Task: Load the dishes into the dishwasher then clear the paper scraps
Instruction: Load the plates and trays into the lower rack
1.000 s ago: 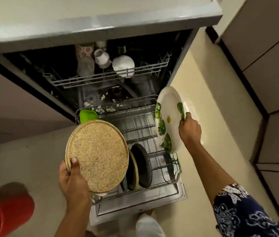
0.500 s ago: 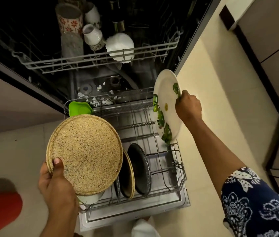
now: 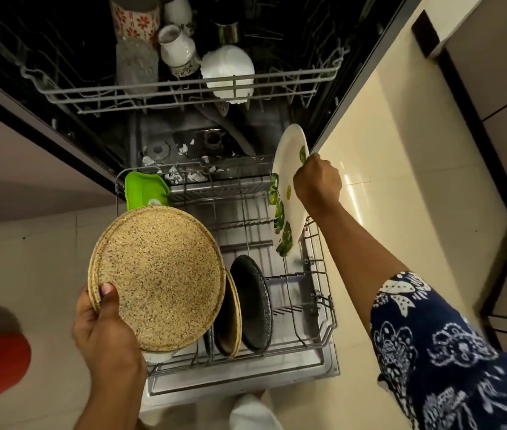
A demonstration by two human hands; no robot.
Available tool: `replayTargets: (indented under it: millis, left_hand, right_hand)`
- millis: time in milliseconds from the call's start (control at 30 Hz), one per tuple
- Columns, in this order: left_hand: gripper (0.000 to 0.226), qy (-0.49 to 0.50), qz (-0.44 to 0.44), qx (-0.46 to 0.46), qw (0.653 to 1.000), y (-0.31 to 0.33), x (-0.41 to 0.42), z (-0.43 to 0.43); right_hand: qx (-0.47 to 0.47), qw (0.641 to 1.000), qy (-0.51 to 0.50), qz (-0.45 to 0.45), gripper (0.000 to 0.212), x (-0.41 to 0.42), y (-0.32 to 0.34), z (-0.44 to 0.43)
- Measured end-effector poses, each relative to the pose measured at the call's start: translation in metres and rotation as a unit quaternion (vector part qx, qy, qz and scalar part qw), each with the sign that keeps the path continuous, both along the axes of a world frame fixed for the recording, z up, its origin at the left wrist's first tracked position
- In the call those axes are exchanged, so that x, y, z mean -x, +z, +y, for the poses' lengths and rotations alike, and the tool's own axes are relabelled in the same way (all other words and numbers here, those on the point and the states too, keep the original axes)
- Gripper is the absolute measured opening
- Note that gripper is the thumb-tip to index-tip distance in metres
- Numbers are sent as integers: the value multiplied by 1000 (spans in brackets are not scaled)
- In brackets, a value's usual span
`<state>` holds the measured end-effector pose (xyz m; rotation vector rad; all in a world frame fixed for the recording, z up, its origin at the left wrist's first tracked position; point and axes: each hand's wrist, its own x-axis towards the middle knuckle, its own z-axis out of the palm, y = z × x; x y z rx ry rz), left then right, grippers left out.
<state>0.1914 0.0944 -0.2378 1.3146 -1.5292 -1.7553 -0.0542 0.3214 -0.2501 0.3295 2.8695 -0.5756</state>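
Two hands showed, the left hand (image 3: 103, 333) and the right hand (image 3: 317, 184). There were four round plates: one speckled tan round plate (image 3: 159, 277), one white round plate with green leaf print (image 3: 289, 187), one tan-rimmed dark plate (image 3: 230, 321) and one black speckled plate (image 3: 253, 305). There was one green square plastic dish (image 3: 145, 189). The racks were two, a lower wire rack (image 3: 317, 293) and an upper wire rack (image 3: 277, 79). Up there stood one white bowl (image 3: 227, 69), one red-flowered cup (image 3: 134, 20), one grey cup (image 3: 136, 66) and two white cups (image 3: 177, 48) (the dark back hid any others). The torn white paper scraps (image 3: 198, 176) were too small to count.
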Motion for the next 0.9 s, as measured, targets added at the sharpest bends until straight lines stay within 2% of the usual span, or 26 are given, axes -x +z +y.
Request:
replayTargets:
  millis: [167,433,567,667,767,833,900]
  left_hand:
    - [13,11,10,-16,1000,1,1,3]
    - [17,-17,18,-22,999,7,10,22]
    - [29,-25,11,-13,1000,5,10,30]
    - [29,-28,21,-9,999,3,7,31]
    - [20,-40,18,-14,999,0,4,30]
    - [14,-63,20,-16,998,-3,0,31]
    - [14,-73,16,-34,997,-8,-3,33]
  right_hand:
    - [4,998,-11,-66,38,15,-19,-6]
    - [-25,997,9,-78,37,31,-26,6]
    - [-37,999,23,-22,38,21,-33,5]
    - [-45,995,66,64,45,10,-32,6]
    - [4,979,121,162,47,-19,-26,10]
    - [83,966,142,202,41,-52,-24,16]
    - [219,954,142,150,34,-88,-25,22]
